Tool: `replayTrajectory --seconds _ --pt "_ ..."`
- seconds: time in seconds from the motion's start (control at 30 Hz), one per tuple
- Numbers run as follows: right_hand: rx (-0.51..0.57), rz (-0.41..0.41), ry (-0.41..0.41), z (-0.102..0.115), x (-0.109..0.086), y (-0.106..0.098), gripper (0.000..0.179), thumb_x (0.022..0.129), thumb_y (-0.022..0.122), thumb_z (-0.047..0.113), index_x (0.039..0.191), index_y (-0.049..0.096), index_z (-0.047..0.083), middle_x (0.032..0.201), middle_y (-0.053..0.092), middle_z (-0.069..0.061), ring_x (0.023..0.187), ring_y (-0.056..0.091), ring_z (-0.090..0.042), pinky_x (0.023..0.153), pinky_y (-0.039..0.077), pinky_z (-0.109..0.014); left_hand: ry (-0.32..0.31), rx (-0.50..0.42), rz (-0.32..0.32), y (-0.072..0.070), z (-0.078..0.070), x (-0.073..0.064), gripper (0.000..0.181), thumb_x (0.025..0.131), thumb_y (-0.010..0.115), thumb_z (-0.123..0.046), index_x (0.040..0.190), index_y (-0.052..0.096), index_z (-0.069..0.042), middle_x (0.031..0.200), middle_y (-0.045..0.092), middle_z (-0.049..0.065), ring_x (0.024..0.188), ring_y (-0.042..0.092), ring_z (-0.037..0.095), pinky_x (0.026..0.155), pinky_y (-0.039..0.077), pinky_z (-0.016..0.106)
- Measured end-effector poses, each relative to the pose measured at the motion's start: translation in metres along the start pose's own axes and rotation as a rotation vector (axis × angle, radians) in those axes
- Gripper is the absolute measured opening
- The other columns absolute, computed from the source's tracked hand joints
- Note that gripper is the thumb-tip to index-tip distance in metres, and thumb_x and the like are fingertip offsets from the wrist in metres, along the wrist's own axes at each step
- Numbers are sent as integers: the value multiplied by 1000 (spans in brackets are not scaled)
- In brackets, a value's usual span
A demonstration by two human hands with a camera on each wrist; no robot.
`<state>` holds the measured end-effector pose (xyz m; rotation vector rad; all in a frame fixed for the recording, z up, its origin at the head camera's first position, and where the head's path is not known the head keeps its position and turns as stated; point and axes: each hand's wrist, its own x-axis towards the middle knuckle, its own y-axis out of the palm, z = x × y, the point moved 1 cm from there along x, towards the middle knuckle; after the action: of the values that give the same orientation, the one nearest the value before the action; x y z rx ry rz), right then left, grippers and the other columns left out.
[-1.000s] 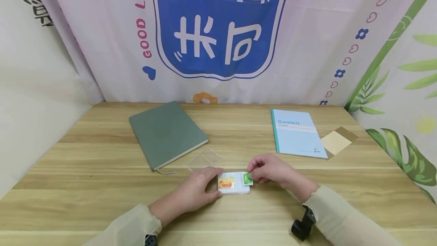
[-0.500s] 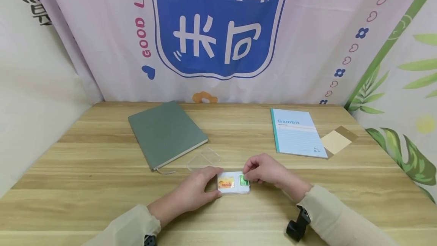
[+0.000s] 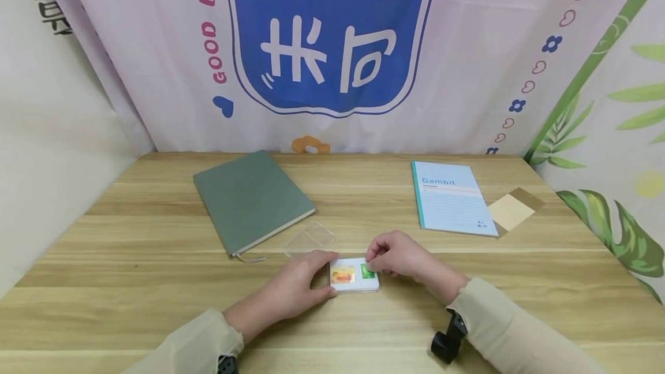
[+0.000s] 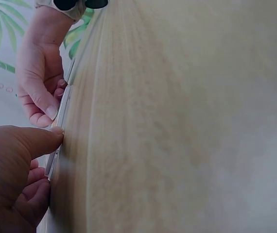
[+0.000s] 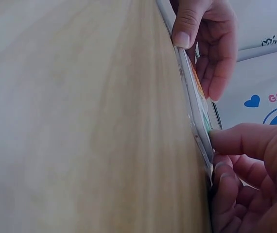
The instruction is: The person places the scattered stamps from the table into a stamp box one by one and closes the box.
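Note:
A flat white case [image 3: 358,283] with clear edges lies on the wooden table in front of me. On its left half is a yellow-orange stamp-like picture [image 3: 343,275]. My left hand [image 3: 296,283] holds the case's left end between thumb and fingers. At the right end, my right hand [image 3: 397,257] pinches the upper right corner of a small green stamp-like piece [image 3: 366,273], which lies over the white surface. In the right wrist view the right thumb [image 5: 240,141] presses at the green edge, with the other fingers curled beside the case.
Just behind the case lies a clear plastic cover [image 3: 310,239]. A dark green notebook [image 3: 254,204] is at the back left. At the back right, a light blue notebook [image 3: 454,198] overlaps a tan card [image 3: 511,212]. A printed curtain [image 3: 176,74] hangs behind the table.
The right hand has moved left with the green piece, from overhanging the case's right edge to lying over its surface. The left hand keeps its hold. The view has shifted slightly.

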<state>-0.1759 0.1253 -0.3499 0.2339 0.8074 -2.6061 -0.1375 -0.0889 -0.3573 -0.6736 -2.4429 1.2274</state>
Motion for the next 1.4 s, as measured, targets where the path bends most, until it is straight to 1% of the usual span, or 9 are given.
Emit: replayTrajectory --seconds 0.2,0.4,0.5,0.63,0.73,0.83,0.93,1.2,1.4 --pt "-2 -2 4 2 1 0 5 79 68 6 79 63 5 70 55 -2 55 44 -12 48 36 -21 2 36 0 -1 -1 -1 53 82 70 -19 128 51 -2 128 54 13 118 51 28 99 41 42" --pt "40 15 -8 1 -1 -4 9 79 69 10 82 63 4 69 56 -2 57 46 -13 51 40 -23 28 59 -3 -2 -4 -4 54 80 70 -20 128 50 -3 128 53 13 118 51 28 100 41 42" --pt "43 35 -46 5 1 -9 11 80 68 12 86 63 4 71 55 -2 59 48 -13 53 42 -24 31 21 -43 -6 -6 -7 56 79 70 -19 128 49 -2 130 51 15 120 48 30 101 40 44" --pt "16 58 -118 18 6 -17 14 83 65 12 93 62 2 76 55 -3 65 49 -14 57 43 -24 32 24 -155 -18 -6 -8 57 78 72 -16 128 50 -1 130 51 14 120 48 30 100 40 44" --pt "-30 79 -160 30 14 -21 18 84 65 12 98 62 1 79 56 -4 68 49 -15 59 44 -25 -15 55 -208 -28 -2 -9 56 78 72 -16 128 50 -2 129 53 12 118 51 28 98 42 42" --pt "-103 104 -190 40 24 -22 21 84 65 13 102 63 1 79 56 -3 68 48 -14 60 43 -25 -87 50 -225 -35 4 -11 55 79 72 -15 128 51 -3 125 55 13 110 55 28 90 48 41" --pt "-171 143 -200 47 34 -20 24 83 67 13 105 64 4 77 55 -1 67 46 -13 60 41 -25 -138 41 -236 -40 9 -14 55 78 73 -16 128 52 -3 120 56 12 102 58 26 81 52 37" --pt "-322 276 -184 57 54 -14 42 82 69 13 122 58 7 83 60 -1 70 50 -12 61 43 -24 -282 4 -203 -43 17 -18 65 74 77 -22 130 50 -3 108 56 11 89 55 20 74 50 34" --pt "-394 306 -191 64 67 -8 56 79 72 11 131 52 10 89 60 -1 78 52 -14 66 44 -25 -365 -65 -202 -46 23 -18 71 70 81 -26 129 50 0 100 56 10 82 53 19 69 48 34"
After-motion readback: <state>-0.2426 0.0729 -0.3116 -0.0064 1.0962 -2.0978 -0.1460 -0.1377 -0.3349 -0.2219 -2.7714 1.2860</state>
